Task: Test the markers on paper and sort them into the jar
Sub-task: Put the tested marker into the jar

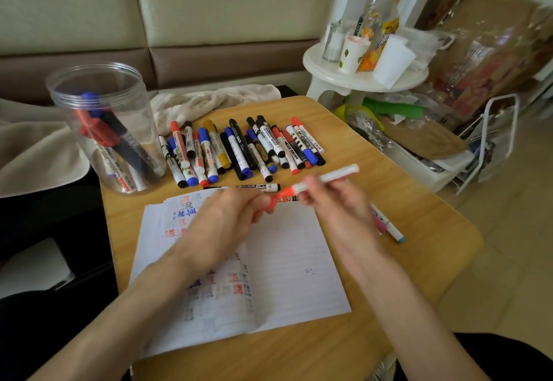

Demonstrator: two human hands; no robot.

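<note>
Above the lined paper, both hands hold one red-capped white marker. My right hand grips its white barrel. My left hand pinches the red cap at its lower end. Red, blue and black test scribbles cover the paper's left side. Several markers in a row lie beyond the paper, and one black marker lies crosswise at the paper's top edge. At the table's far left stands a clear plastic jar holding several markers.
A pink and blue marker lies on the wooden table, partly hidden by my right hand. A beige towel is bunched behind the markers. A white stool with bottles and cups stands at the right, beside cluttered bags and a rack.
</note>
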